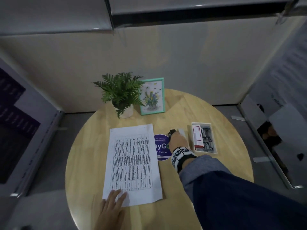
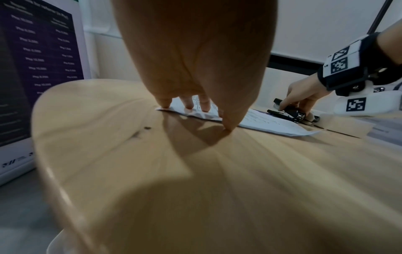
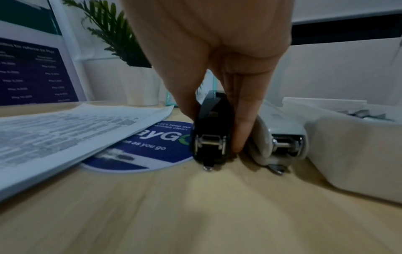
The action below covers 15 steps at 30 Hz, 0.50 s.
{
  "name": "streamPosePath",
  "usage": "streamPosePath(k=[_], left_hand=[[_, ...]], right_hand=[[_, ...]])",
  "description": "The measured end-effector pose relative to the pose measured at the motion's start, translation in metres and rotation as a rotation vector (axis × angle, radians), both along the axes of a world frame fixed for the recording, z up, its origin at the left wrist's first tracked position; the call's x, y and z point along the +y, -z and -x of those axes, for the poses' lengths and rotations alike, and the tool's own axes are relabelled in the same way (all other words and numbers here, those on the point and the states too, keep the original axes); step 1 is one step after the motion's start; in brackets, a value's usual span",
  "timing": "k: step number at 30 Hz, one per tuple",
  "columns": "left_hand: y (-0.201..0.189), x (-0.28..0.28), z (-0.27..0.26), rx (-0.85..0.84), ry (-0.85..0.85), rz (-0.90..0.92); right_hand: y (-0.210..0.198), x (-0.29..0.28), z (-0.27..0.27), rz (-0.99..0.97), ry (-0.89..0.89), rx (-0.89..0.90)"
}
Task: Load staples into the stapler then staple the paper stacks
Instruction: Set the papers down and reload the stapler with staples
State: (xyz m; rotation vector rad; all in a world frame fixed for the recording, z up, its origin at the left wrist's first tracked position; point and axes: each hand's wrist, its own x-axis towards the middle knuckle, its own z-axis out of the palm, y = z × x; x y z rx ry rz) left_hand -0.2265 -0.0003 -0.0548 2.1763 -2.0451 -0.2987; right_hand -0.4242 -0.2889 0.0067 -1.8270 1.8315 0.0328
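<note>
Nearest the person, the left hand (image 1: 110, 205) lies flat with straight fingers pressing the near corner of the paper stack (image 1: 132, 163) onto the round wooden table (image 1: 86, 163); the left wrist view shows that corner crumpled under the fingertips (image 2: 205, 107). Farther out, the right hand (image 1: 177, 141) grasps the black stapler (image 3: 212, 134), thumb on one side and fingers on the other. Only the right wrist view reveals a second, white stapler (image 3: 278, 135) just beside it, both standing on the table with metal hinges facing the camera. The head view hides most of the black stapler. To the right, a white tray (image 1: 214, 151) holds a red-and-white box (image 1: 197, 136) and loose grey staple strips (image 1: 207, 138). A blue round sticker (image 1: 162, 147) lies partly under the paper. At the far edge stand a potted plant (image 1: 120, 92) and a teal picture frame (image 1: 152, 96)
</note>
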Motion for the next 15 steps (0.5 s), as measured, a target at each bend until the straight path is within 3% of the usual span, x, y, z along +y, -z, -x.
streamPosePath(k=[5, 9, 15], left_hand=[[0.007, -0.001, -0.002, 0.028, -0.002, 0.016], [-0.006, -0.002, 0.007, 0.053, -0.022, 0.011], [-0.042, -0.023, 0.000, 0.030, -0.183, 0.036]], right_hand=[[0.006, -0.008, -0.005, -0.007, -0.043, 0.109], [-0.001, -0.009, -0.004, -0.006, -0.078, 0.087], [-0.055, 0.009, 0.003, -0.031, -0.132, -0.171]])
